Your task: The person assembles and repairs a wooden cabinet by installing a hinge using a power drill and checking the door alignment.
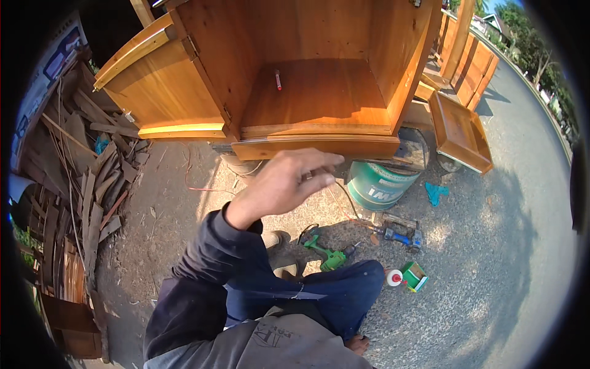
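Note:
My left hand [279,184] is raised in front of the cabinet's lower front rail [319,149]. Its fingers and thumb point right with a gap between them, and nothing shows in it. Behind it stands the wooden cabinet [316,92], its left door [163,92] swung open. A marker with a red end [278,80] lies on the cabinet's inside floor. At the lower edge, beside my leg, a small patch of skin seems to be my right hand [356,344]; its fingers cannot be made out. Below my left hand lies a green cordless drill [332,257].
A green bucket [382,184] stands under the cabinet's right end. Nearby lie a blue power tool [402,237], a white bottle [394,278], a small green box [415,277] and a teal cloth [436,194]. A drawer [461,130] leans at right; scrap wood [101,197] is piled left.

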The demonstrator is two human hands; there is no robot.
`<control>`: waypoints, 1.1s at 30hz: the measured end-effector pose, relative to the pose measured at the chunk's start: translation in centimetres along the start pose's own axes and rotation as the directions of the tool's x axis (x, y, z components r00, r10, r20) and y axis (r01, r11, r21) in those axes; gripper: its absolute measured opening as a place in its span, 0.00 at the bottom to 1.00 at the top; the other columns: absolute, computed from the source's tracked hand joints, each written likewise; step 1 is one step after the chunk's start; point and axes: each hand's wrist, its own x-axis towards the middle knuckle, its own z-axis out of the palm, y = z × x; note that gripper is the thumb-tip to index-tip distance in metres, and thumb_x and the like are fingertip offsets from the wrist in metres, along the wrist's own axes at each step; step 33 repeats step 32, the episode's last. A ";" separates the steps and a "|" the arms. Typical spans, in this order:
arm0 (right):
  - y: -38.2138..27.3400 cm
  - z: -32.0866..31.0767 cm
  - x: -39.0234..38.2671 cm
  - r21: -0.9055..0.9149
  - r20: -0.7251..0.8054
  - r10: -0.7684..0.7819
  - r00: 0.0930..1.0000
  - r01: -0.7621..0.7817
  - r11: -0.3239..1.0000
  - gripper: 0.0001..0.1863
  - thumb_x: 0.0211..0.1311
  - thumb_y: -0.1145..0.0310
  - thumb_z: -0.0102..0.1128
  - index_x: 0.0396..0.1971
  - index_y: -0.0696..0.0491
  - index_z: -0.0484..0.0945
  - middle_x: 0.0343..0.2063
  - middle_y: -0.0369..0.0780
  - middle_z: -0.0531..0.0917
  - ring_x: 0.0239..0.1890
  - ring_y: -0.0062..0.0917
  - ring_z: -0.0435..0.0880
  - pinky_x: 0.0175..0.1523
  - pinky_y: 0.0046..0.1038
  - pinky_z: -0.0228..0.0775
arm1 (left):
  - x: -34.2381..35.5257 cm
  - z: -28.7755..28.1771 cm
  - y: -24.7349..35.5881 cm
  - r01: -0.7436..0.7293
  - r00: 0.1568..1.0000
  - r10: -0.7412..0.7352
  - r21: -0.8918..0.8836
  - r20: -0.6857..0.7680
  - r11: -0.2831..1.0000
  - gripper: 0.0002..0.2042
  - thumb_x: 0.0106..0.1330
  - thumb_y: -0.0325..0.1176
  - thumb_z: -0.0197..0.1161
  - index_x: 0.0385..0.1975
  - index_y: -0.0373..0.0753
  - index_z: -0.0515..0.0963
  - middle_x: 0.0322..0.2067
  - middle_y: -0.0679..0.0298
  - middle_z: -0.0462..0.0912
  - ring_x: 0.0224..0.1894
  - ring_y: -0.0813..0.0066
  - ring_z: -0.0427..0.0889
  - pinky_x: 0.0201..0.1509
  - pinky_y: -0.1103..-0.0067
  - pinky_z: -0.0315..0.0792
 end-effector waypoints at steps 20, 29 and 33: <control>-30.6 -18.1 -3.7 0.739 -0.492 -0.777 0.392 0.660 -0.135 0.16 0.63 0.77 0.58 0.51 0.60 0.76 0.47 0.48 0.78 0.45 0.36 0.80 0.47 0.34 0.75 | -9.3 -37.9 -9.9 0.518 0.790 0.159 0.784 -0.592 0.342 0.36 0.61 0.58 0.66 0.66 0.44 0.69 0.56 0.55 0.79 0.61 0.55 0.75 0.66 0.64 0.67; -72.3 -27.4 -26.8 0.014 -0.313 -0.914 -0.258 0.961 -0.276 0.15 0.67 0.59 0.55 0.49 0.42 0.85 0.50 0.40 0.83 0.60 0.39 0.74 0.60 0.41 0.71 | -24.1 -42.1 -5.1 0.642 0.721 0.199 0.748 -0.664 0.167 0.32 0.72 0.52 0.56 0.72 0.44 0.63 0.67 0.51 0.70 0.70 0.54 0.67 0.72 0.63 0.59; -76.8 -25.5 -31.1 -0.079 -0.262 -0.903 -0.341 0.940 -0.332 0.15 0.68 0.63 0.53 0.48 0.43 0.85 0.52 0.41 0.83 0.59 0.37 0.76 0.57 0.38 0.75 | -30.0 -43.6 -2.3 0.701 0.662 0.200 0.691 -0.723 0.179 0.29 0.74 0.48 0.54 0.71 0.42 0.64 0.69 0.51 0.65 0.71 0.55 0.66 0.72 0.64 0.60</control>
